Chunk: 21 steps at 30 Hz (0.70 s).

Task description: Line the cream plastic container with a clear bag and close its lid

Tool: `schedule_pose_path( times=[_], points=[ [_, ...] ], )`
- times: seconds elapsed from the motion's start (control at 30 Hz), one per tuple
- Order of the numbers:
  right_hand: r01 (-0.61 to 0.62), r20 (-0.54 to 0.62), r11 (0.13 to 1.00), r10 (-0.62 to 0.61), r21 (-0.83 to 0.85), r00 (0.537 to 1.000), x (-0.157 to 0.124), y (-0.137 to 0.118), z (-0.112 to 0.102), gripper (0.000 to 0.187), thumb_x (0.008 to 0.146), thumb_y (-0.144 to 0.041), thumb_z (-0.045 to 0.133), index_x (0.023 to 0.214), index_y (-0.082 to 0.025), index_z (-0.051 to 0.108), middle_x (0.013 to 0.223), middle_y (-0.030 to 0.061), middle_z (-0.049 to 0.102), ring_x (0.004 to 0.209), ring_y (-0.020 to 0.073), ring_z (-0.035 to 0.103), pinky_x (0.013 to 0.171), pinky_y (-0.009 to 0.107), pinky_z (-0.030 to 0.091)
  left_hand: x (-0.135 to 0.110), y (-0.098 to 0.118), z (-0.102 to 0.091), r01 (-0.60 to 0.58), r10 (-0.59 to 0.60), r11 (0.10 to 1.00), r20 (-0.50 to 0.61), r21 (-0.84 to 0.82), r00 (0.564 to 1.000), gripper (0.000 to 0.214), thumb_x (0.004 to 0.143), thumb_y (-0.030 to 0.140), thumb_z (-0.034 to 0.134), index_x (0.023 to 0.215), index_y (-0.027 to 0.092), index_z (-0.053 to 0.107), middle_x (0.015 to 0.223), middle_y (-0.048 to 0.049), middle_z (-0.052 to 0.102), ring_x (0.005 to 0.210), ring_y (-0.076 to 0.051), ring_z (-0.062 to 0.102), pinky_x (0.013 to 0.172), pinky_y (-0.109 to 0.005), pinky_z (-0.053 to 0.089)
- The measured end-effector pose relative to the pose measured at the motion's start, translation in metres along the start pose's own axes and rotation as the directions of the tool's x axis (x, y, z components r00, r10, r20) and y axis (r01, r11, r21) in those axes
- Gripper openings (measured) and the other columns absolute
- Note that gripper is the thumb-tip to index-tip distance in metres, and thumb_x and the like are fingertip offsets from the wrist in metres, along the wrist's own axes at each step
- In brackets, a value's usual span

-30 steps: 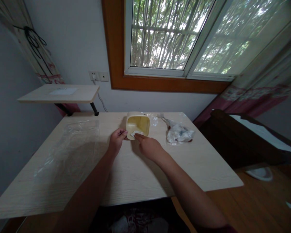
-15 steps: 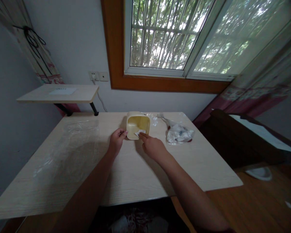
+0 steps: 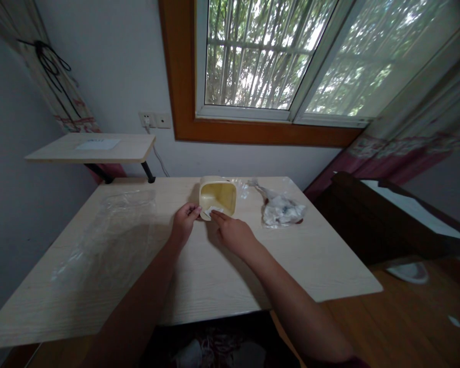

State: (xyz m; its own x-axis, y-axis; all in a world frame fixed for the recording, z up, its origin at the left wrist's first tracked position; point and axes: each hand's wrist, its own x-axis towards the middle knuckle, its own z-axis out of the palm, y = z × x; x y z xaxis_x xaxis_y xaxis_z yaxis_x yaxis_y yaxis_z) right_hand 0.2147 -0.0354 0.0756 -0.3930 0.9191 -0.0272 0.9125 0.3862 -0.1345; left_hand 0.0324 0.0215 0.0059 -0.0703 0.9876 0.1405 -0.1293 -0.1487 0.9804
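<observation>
A pale yellow plastic container (image 3: pixel 219 194) stands tilted on the table, its open mouth facing me. My left hand (image 3: pixel 184 221) is closed on its lower left corner, thumb at the rim. In my right hand (image 3: pixel 232 230) is a small white wipe (image 3: pixel 213 210), pressed by the fingertips against the inside near the lower front rim. It looks like tissue or cloth; I cannot tell which. The right palm and the undersides of the fingers are hidden.
A clear plastic sheet (image 3: pixel 107 245) lies flat at the table's left. A knotted clear plastic bag (image 3: pixel 282 210) with whitish contents sits to the right. A small raised shelf (image 3: pixel 61 145) stands at the back left. The table (image 3: pixel 291 266) meets the window wall behind.
My right hand has slid left with the white wipe along the container's lower inside, towards its left corner. My left hand keeps its hold, and the container stays in place.
</observation>
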Motion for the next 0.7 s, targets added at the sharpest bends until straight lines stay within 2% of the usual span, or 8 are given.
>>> schedule_pose_path(
  times=[0.2,0.33,0.5,0.7],
  points=[
    [-0.118,0.000,0.991,0.118,-0.064,0.993,-0.001,0.011,0.002,0.062,0.093,-0.015,0.039,0.154,-0.020,0.043,0.162,0.0121,0.042,0.109,0.0294,0.073,0.088,0.045,0.061,-0.001,0.001,0.003,0.026,-0.026,1.000,-0.015,-0.005,1.000,0.032,0.074,0.046,0.076,0.077,0.017,0.064,0.069,-0.0006,0.066,0.065,-0.016,0.063,0.065,-0.027,0.052],
    [-0.064,0.005,0.998,0.064,-0.007,0.998,0.001,-0.001,0.001,0.062,0.094,-0.020,0.041,0.156,-0.019,0.041,0.162,0.0113,0.042,0.111,0.0285,0.072,0.090,0.044,0.060,-0.002,0.003,0.003,0.026,-0.026,0.999,-0.006,-0.018,1.000,0.034,0.073,0.048,0.076,0.078,0.017,0.064,0.069,-0.0006,0.065,0.065,-0.016,0.062,0.066,-0.028,0.053],
    [0.046,-0.017,0.993,-0.044,0.110,0.999,0.004,-0.018,0.001,0.062,0.096,-0.024,0.039,0.158,-0.020,0.037,0.162,0.0097,0.041,0.124,0.0256,0.066,0.098,0.039,0.057,-0.001,0.005,0.001,0.009,-0.009,1.000,-0.010,0.018,1.000,0.032,0.074,0.047,0.075,0.076,0.017,0.065,0.068,-0.0003,0.064,0.066,-0.014,0.060,0.065,-0.026,0.051],
    [0.016,-0.017,0.999,-0.015,0.047,1.000,-0.001,-0.011,0.000,0.064,0.094,-0.022,0.040,0.158,-0.022,0.037,0.163,0.0086,0.041,0.117,0.0287,0.070,0.092,0.044,0.060,-0.002,0.002,0.002,0.017,-0.017,0.999,0.007,-0.032,1.000,0.034,0.074,0.047,0.077,0.078,0.016,0.064,0.069,-0.0004,0.065,0.066,-0.015,0.061,0.065,-0.026,0.053]
  ],
)
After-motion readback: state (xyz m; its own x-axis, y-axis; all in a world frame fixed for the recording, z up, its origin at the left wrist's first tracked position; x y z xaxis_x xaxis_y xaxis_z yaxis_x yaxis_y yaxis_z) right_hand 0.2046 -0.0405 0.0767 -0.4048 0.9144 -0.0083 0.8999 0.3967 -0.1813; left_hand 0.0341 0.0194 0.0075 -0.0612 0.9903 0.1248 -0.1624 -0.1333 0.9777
